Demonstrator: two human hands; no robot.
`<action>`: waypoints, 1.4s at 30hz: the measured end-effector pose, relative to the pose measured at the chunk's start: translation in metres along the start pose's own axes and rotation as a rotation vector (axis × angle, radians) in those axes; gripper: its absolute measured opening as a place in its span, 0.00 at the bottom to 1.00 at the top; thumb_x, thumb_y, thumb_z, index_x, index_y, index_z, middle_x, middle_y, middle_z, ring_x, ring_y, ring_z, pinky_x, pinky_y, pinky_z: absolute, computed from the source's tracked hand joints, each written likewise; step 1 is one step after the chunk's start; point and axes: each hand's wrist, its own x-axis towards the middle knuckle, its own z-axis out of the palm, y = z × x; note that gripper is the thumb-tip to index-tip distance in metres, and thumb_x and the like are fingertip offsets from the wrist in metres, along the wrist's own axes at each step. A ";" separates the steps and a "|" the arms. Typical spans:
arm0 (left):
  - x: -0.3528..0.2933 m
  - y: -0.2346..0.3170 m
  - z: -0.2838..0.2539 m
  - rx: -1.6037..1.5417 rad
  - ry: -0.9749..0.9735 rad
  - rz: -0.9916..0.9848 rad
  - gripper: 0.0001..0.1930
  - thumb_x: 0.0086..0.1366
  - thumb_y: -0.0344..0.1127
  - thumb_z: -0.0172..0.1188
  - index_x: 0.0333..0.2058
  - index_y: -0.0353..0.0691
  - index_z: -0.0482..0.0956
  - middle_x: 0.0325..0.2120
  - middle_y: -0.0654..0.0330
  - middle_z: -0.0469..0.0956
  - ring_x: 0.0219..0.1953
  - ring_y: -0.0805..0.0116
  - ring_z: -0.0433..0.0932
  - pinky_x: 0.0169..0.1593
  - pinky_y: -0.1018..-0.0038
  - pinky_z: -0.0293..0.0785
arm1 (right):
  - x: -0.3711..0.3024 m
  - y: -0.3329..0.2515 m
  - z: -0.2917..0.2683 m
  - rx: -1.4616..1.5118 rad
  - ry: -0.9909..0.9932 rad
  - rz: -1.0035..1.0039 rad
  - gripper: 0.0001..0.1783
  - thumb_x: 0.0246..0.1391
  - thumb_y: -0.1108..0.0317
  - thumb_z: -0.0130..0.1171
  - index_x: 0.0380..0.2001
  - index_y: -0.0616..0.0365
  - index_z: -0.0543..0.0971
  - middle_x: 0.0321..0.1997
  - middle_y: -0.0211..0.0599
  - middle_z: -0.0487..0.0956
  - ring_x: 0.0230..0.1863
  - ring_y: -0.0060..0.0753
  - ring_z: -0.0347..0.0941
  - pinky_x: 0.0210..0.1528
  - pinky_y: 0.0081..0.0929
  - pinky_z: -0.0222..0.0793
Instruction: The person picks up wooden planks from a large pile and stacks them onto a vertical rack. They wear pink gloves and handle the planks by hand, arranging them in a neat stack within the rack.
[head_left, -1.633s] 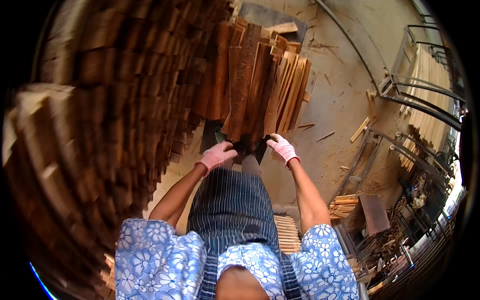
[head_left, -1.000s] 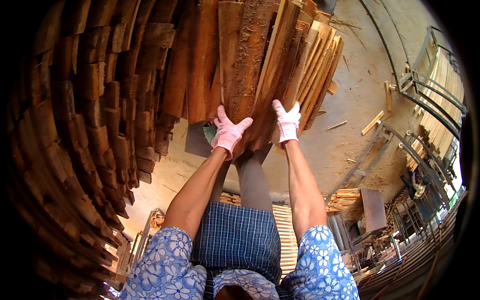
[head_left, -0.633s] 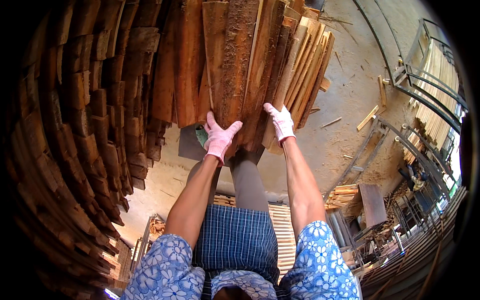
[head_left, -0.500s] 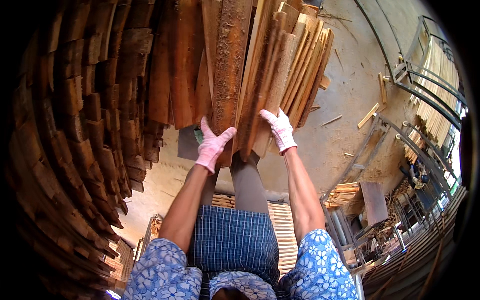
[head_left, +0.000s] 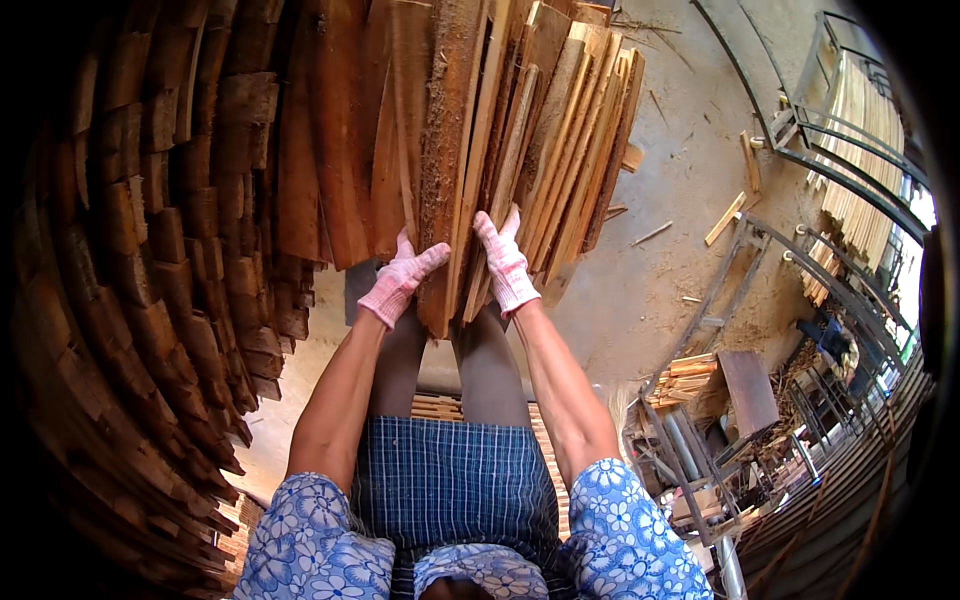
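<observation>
While your left hand [head_left: 403, 276] and right hand [head_left: 506, 264] clasp boards [head_left: 447, 160], fingers [head_left: 404, 244] part-spread, the boards' long axes point away from you.

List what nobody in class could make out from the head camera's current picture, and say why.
All in the head view:
Far end of the bark-covered board: cut off by the top edge.
Some fingers of the left hand and right hand: hidden by the boards.
Feet: hidden by the boards.
Left side of the tall wood stack: lost in the dark rim.
</observation>
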 end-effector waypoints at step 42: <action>-0.412 0.138 0.099 0.644 -0.045 0.613 0.63 0.57 0.63 0.70 0.78 0.50 0.35 0.67 0.33 0.55 0.70 0.33 0.58 0.73 0.54 0.55 | -0.323 -0.138 -0.100 0.360 -0.272 0.024 0.51 0.57 0.27 0.52 0.67 0.60 0.63 0.61 0.47 0.73 0.57 0.42 0.72 0.59 0.42 0.73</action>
